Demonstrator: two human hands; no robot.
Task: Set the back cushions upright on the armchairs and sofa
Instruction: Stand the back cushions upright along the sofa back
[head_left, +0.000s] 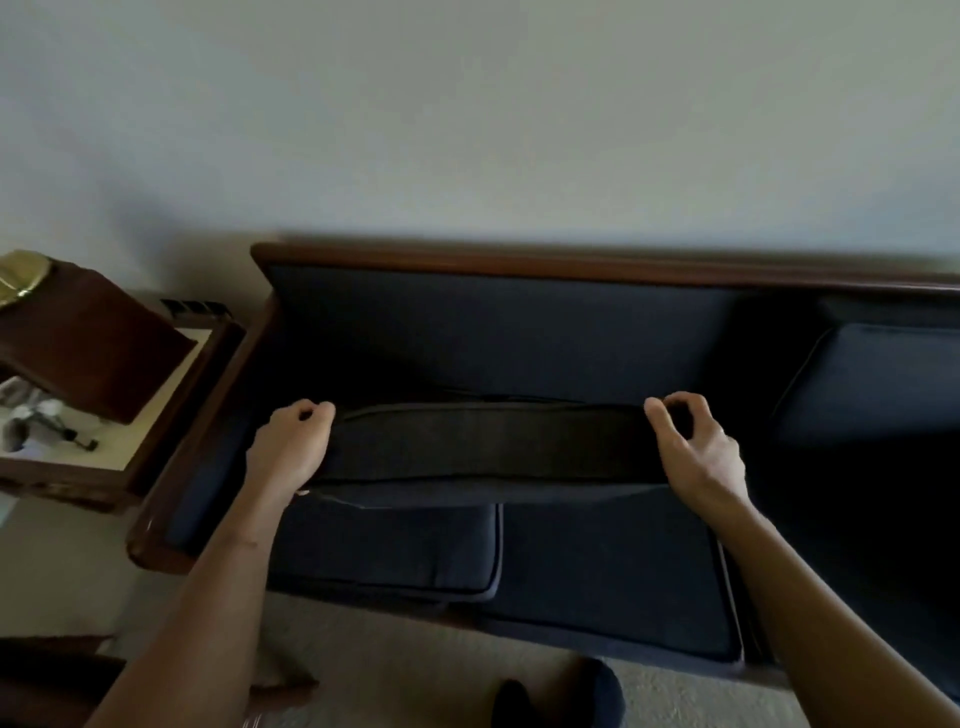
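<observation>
A dark blue sofa (519, 332) with a wooden frame stands against the wall. A dark blue back cushion (488, 441) is lifted edge-on above the seat cushions (395, 545), its long side facing me. My left hand (291, 441) grips its left end and my right hand (693, 447) grips its right end. A second back cushion (878, 379) leans at the sofa's right part. The padded sofa back behind the held cushion is bare.
A wooden side table (78, 462) stands left of the sofa, with a brown lampshade (93, 338) and small items on its light top. Beige carpet (441, 670) lies in front. My foot shows at the bottom edge. A pale wall rises behind.
</observation>
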